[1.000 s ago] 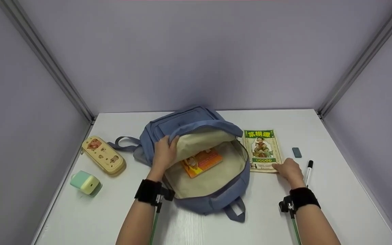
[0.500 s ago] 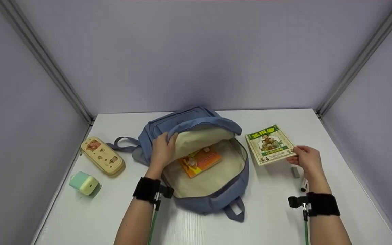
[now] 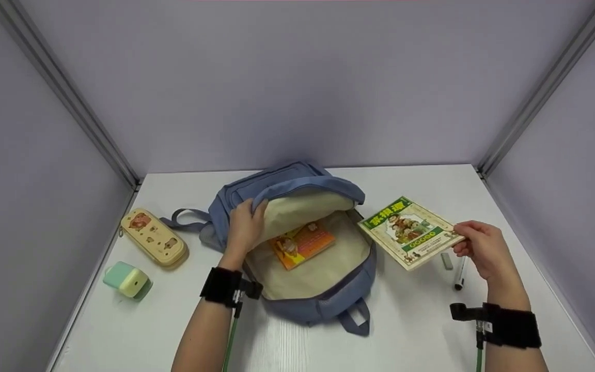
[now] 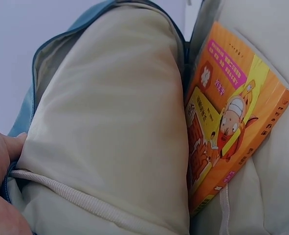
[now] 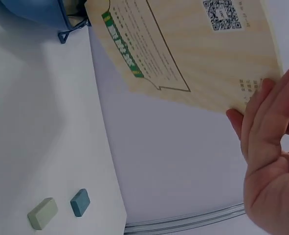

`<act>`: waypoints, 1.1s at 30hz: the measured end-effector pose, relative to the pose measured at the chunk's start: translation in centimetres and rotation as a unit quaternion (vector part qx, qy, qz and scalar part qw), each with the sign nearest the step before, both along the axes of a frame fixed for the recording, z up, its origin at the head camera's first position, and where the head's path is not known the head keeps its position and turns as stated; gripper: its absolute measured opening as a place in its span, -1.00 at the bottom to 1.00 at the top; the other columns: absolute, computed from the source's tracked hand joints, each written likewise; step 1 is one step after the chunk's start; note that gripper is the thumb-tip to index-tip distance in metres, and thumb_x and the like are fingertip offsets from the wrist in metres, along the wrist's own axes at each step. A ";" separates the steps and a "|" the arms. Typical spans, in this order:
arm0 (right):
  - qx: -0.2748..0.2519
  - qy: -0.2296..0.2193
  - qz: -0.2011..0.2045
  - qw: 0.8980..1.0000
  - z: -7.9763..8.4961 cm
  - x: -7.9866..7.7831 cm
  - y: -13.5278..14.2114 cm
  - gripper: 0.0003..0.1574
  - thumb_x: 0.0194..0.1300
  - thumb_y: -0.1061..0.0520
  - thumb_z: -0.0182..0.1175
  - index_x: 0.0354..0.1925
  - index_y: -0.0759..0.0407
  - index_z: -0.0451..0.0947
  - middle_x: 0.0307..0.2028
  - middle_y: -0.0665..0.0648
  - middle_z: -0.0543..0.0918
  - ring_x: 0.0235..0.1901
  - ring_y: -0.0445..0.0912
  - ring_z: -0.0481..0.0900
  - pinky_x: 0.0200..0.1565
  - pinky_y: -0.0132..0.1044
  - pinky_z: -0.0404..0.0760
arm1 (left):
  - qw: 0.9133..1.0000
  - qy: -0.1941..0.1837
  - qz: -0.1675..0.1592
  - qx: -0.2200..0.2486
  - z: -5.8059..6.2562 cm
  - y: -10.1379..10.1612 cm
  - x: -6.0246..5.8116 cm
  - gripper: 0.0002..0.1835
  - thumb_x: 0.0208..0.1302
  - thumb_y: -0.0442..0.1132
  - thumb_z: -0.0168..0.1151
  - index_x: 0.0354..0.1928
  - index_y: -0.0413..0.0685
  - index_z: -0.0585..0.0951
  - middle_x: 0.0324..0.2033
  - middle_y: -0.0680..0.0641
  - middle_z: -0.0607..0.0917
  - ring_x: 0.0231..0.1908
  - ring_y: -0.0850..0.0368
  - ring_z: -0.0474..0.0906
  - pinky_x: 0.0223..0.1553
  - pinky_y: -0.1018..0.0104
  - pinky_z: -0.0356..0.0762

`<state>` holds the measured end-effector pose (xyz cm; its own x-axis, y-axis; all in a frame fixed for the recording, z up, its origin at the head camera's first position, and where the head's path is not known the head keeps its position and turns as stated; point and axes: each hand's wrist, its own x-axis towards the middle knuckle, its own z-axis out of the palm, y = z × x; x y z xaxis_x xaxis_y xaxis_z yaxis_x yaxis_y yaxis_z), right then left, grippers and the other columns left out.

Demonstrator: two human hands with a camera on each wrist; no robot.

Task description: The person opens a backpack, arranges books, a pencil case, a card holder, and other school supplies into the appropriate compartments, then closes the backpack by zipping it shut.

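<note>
A blue backpack (image 3: 323,305) lies unzipped on the table, its cream lining showing. My left hand (image 3: 246,230) grips the edge of its raised flap (image 4: 110,107). Inside the bag rests an orange book (image 3: 305,245), seen close up in the left wrist view. My right hand (image 3: 486,250) pinches a green and cream book (image 3: 411,232) by its near right corner, thumb on top and fingers beneath. That book is held above the table, its far left corner overlapping the bag's right rim in the head view. Its back cover with a QR code (image 5: 222,13) faces the right wrist camera.
On the left lie a yellow pencil case (image 3: 155,237) and a mint and yellow box-shaped item (image 3: 128,279). Right of the bag are a pale eraser-like block (image 3: 447,261) and a black-and-white marker (image 3: 460,273); a dark teal block (image 5: 80,202) shows in the right wrist view. Grey walls enclose the table.
My right hand has picked the green and cream book up off the table, turned it and brought it left toward the bag. My left hand still holds the flap.
</note>
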<state>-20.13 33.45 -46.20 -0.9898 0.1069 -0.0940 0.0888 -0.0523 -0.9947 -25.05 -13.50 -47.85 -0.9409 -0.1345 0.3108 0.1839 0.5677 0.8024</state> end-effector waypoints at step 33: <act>0.073 -0.097 0.183 0.976 -6.9 -0.7 -8.6 -0.61 0.47 0.24 0.04 0.02 0.62 0.36 -0.48 0.14 0.64 -0.61 -0.21 0.60 -0.50 -0.39 0.60 | 1.000 0.021 0.006 -0.006 0.3 0.0 0.0 -0.59 0.45 -0.12 0.14 -0.59 -0.05 0.33 -0.70 0.05 0.25 -0.65 0.09 0.23 -0.51 0.22 0.24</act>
